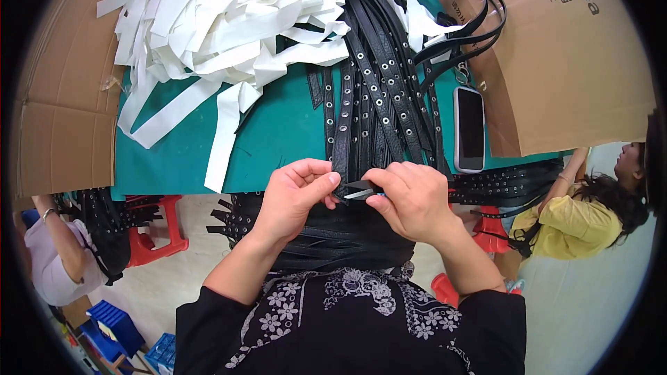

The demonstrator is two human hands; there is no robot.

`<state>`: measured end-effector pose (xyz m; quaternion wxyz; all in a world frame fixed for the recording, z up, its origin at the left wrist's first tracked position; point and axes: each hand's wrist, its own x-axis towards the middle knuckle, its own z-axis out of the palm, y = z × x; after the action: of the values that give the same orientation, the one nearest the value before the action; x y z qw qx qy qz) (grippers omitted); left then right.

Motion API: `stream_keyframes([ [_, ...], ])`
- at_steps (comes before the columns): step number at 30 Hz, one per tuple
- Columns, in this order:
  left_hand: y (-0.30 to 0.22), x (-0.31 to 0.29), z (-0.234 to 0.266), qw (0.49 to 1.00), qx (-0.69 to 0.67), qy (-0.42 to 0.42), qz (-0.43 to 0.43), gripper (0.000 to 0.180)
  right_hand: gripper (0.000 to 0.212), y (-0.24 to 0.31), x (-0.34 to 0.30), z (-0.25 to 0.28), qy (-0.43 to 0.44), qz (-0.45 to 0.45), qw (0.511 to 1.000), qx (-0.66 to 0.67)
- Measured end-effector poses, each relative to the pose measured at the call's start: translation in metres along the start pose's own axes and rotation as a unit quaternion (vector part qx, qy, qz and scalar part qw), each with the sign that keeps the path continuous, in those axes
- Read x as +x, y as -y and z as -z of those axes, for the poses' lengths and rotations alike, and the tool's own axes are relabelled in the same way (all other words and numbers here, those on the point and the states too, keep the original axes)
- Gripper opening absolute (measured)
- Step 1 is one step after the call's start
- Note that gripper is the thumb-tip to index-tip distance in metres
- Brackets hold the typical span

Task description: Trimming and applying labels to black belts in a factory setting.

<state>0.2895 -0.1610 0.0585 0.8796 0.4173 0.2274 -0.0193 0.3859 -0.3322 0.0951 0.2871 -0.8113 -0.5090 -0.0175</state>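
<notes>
My left hand (295, 191) pinches the near end of a black leather strap (342, 140) lined with metal eyelets. In my right hand (415, 198) is a small pair of thread snips (360, 190), its blades pointing left at the strap's tip. The blades are close to my left fingertips; whether they touch the strap I cannot tell. Beyond my hands, a thick bundle of similar eyelet straps (383, 62) runs away across the green table (278, 140). More black straps (326, 244) lie across my lap, partly hidden by my forearms.
White fabric strips (229, 14) are heaped at the far left, beside a cardboard box (66, 97). A phone (469, 128) lies right of the straps, next to another cardboard box (563, 62). People sit on both sides, near red stools (156, 239) and more black straps (511, 184).
</notes>
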Motion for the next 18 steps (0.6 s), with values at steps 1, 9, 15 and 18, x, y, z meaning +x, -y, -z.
stream_keyframes([
  [1,-0.001,-0.001,0.0,1.0,0.007,0.001,0.002,0.014,0.023,-0.002,0.003,0.001,0.013,0.032,0.999,-0.011],
  [9,-0.011,-0.001,0.0,0.999,0.017,-0.002,0.043,0.014,0.022,-0.014,0.017,0.006,0.088,0.125,0.987,-0.045],
  [15,-0.012,0.004,0.004,0.996,-0.042,0.007,0.082,0.014,0.019,-0.018,0.024,0.005,0.07,0.149,0.985,-0.049],
  [18,-0.012,0.006,0.005,0.993,-0.066,0.018,0.093,0.014,0.022,-0.02,0.025,0.001,0.048,0.156,0.986,-0.043],
])
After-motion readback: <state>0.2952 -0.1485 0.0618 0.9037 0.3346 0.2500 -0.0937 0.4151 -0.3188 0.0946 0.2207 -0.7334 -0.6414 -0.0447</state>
